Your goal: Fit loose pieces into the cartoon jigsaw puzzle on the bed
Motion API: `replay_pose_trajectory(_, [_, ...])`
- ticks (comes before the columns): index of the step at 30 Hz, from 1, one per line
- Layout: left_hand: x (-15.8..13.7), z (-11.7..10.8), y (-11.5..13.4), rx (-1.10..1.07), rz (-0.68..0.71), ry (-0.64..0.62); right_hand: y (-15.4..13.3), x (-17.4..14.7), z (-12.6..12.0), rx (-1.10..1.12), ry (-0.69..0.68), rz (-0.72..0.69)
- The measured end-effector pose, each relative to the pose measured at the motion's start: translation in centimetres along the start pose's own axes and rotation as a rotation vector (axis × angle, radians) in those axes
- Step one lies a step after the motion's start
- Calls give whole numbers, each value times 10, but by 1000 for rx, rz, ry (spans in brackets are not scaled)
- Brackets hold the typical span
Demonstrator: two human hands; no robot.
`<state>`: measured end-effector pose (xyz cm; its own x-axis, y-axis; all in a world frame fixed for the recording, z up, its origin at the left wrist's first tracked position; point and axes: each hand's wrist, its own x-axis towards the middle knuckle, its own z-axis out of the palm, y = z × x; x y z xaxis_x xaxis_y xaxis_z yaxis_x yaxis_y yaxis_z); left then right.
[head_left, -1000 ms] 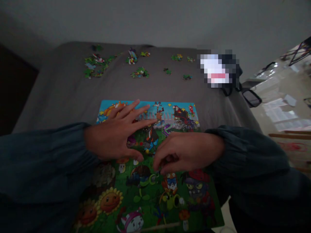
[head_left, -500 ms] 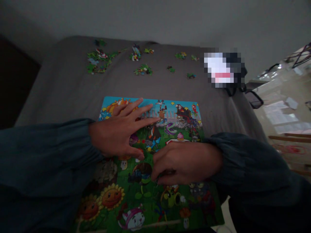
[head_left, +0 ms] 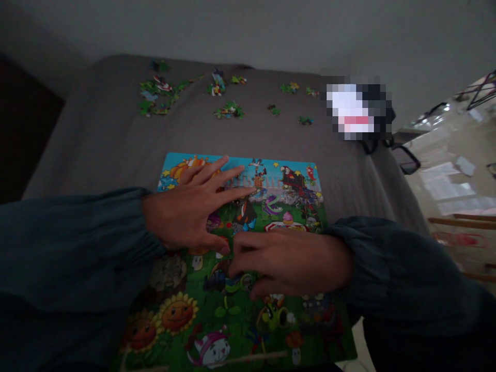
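Hands flat on unlabelled cartoon puzzle

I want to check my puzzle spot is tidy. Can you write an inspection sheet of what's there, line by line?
Surface: grey cloth-covered table, dimly lit.
Job's things: colourful cartoon puzzle lying flat near the front edge; it looks mostly put together.
Clutter: loose puzzle pieces scattered in small heaps along the far side; a blurred-out item at the far right corner.
Hands: left hand flat on the puzzle, fingers spread; right hand palm down on the puzzle, fingers extended toward the left. Neither visibly holds a piece.
Cables: a dark strap or cord hangs off the right edge; cannot tell which.
Surroundings: plain grey wall behind; pale floor to the right.
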<state>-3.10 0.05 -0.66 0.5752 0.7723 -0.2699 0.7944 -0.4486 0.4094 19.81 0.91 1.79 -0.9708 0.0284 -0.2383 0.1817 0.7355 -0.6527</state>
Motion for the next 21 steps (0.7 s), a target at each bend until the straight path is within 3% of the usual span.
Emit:
replay_pose_trajectory(15, [1, -1, 3, 119, 4, -27, -3, -2, 2, 4, -27, 108])
replay_pose_trajectory(19, [-3, 0, -1, 100, 41, 1, 2, -2, -7, 91, 9, -1])
replay_pose_trajectory(21, [-7, -5, -8, 77, 53, 9, 15, -6, -18, 160, 123, -79])
